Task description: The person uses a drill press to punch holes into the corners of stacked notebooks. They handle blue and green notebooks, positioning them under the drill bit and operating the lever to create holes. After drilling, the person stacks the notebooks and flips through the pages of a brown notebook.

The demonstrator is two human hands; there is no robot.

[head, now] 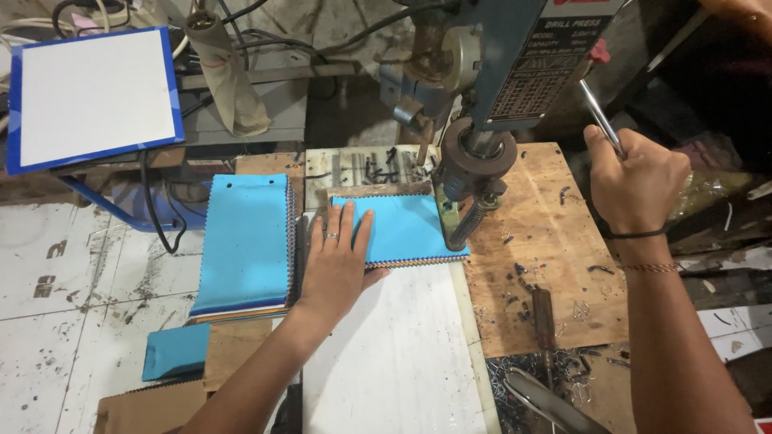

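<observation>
Left hand [336, 261], fingers spread flat, pinned the blue pinked-edge fabric swatch stack [402, 229] at frame centre while right hand [635, 181] gripped the chrome press lever [599, 116]; fingers sat near the drill spindle [476, 165], so slippage risked injury.

Plywood bench [563, 241], blue swatch stacks [245, 241], white board [402, 354], possibly metal shavings [523, 281]

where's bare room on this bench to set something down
The white board near the person, below the left hand, is bare. The plywood between the drill head and the right hand has only scattered chips and a screwdriver. It is crowded around the blue swatch stack under the drill and the second stack beside it.
</observation>
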